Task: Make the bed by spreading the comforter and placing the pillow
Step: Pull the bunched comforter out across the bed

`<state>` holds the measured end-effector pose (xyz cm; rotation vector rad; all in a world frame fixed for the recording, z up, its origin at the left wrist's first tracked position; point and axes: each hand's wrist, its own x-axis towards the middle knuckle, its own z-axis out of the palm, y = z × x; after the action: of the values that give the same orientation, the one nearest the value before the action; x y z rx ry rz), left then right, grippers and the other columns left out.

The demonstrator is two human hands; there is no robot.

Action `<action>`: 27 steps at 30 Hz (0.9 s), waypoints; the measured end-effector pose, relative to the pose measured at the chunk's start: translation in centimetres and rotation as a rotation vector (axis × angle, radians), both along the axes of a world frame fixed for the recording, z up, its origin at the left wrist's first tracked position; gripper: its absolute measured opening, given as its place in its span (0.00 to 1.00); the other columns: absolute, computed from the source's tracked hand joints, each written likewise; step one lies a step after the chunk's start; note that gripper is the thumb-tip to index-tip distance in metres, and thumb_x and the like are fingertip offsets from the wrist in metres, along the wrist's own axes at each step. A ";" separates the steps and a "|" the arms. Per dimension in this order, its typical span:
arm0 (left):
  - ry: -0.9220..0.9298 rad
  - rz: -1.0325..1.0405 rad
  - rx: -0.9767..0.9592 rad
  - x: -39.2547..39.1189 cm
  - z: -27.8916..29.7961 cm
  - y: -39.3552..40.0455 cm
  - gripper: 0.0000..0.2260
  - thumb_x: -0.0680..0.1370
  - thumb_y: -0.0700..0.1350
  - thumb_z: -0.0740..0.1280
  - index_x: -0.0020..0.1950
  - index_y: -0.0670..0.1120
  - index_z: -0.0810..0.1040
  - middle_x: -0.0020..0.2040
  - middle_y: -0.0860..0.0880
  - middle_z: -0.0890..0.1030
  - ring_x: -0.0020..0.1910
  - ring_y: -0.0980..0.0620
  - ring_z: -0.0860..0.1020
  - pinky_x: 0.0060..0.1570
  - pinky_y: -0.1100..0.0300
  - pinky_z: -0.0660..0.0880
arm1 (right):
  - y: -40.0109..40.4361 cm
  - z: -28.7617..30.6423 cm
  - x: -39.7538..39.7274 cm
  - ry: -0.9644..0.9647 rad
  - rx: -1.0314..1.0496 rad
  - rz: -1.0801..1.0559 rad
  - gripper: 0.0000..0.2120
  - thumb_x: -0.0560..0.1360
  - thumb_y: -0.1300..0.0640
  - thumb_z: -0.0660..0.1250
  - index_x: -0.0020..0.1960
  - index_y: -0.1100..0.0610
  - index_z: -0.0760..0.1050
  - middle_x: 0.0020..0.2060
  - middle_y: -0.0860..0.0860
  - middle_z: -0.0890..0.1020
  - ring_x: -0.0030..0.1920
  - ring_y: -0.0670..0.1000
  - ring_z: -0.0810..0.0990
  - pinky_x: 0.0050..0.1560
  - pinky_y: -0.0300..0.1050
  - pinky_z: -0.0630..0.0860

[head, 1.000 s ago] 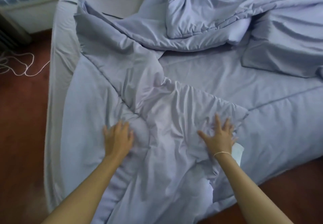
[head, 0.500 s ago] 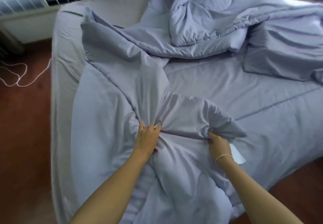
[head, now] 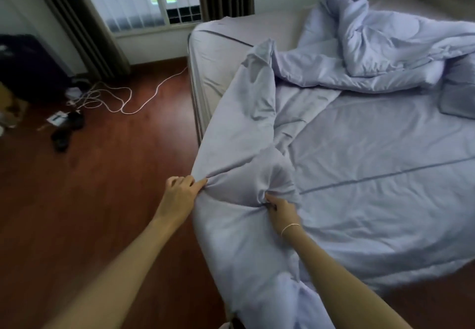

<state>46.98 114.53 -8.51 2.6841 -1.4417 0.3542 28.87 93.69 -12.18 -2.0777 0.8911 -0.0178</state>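
The comforter (head: 257, 149) lies half spread on the bed (head: 221, 43): its near part drapes over the bed's foot corner and hangs toward the floor (head: 102, 187), a twisted ridge of it runs up the bed's window-side edge, and the rest is heaped in a crumpled mound toward the head of the bed. The left hand (head: 180, 195) has its fingers closed in a pinch on a gather of the fabric right at the bed's corner edge, out over the floor; the right hand (head: 282, 211), a thin bracelet on its wrist, has its fingers clenched around a second bunch just beside it, a little further onto the bed. Between the two hands the cloth is drawn into tight radiating creases. A pillow (head: 457, 97) seems to lie at the far right of the bed, partly under the mound, though only its corner shows. The step in hand looks like the spreading of the comforter, still early. The next move probably calls for pulling the gripped edge out toward the corner and shaking the ridge flat, then drawing the heap down off the head of the bed; a white cable (head: 144, 97) trails on the floor beside the bed, toward the window.
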 end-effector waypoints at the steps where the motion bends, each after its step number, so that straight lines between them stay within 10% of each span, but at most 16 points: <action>1: 0.020 0.012 0.002 0.6 0.2 2.3 0.18 0.72 0.42 0.56 0.55 0.50 0.81 0.39 0.48 0.77 0.36 0.45 0.79 0.47 0.49 0.73 | 2.4 0.2 0.5 0.025 0.005 0.041 0.18 0.78 0.63 0.61 0.67 0.55 0.74 0.64 0.56 0.77 0.65 0.57 0.74 0.58 0.37 0.65; 7: 0.156 0.012 0.013 0.2 -1.3 5.7 0.16 0.76 0.48 0.58 0.59 0.46 0.79 0.53 0.46 0.80 0.48 0.43 0.81 0.53 0.48 0.75 | 10.2 -0.3 1.0 0.154 0.079 0.379 0.15 0.76 0.55 0.63 0.62 0.51 0.78 0.58 0.53 0.81 0.57 0.56 0.78 0.56 0.44 0.73; 10: 0.177 -0.019 0.062 -1.2 -3.0 3.8 0.20 0.74 0.49 0.65 0.66 0.47 0.75 0.61 0.45 0.78 0.57 0.45 0.78 0.56 0.44 0.74 | 10.9 0.0 0.5 0.096 0.107 0.255 0.10 0.75 0.54 0.65 0.51 0.53 0.83 0.45 0.52 0.85 0.46 0.52 0.81 0.50 0.43 0.75; 14: 0.358 -0.065 0.140 -3.0 -5.0 0.5 0.22 0.75 0.48 0.69 0.68 0.46 0.73 0.66 0.43 0.75 0.63 0.41 0.75 0.60 0.41 0.71 | 8.0 -0.8 -1.3 0.073 0.025 0.037 0.12 0.75 0.53 0.65 0.57 0.51 0.81 0.52 0.47 0.84 0.54 0.48 0.80 0.58 0.41 0.73; 19: 0.470 -0.104 0.356 -4.0 -7.9 -2.8 0.25 0.80 0.52 0.58 0.76 0.51 0.57 0.77 0.44 0.56 0.75 0.43 0.56 0.70 0.42 0.57 | 2.1 -3.1 -4.6 0.378 -0.057 0.115 0.32 0.75 0.48 0.67 0.75 0.49 0.59 0.75 0.52 0.61 0.75 0.55 0.59 0.73 0.50 0.60; 27: 0.531 -0.129 0.706 -4.4 -12.2 -5.3 0.28 0.82 0.54 0.53 0.77 0.55 0.43 0.79 0.49 0.42 0.76 0.41 0.40 0.71 0.36 0.43 | 2.7 -8.9 -5.8 0.639 -0.207 0.390 0.47 0.71 0.38 0.67 0.76 0.42 0.37 0.76 0.53 0.34 0.75 0.64 0.37 0.76 0.58 0.47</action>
<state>42.60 109.27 -20.75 2.7666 -1.7525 -0.9762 23.07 96.42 -21.11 -2.4654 0.8494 0.8318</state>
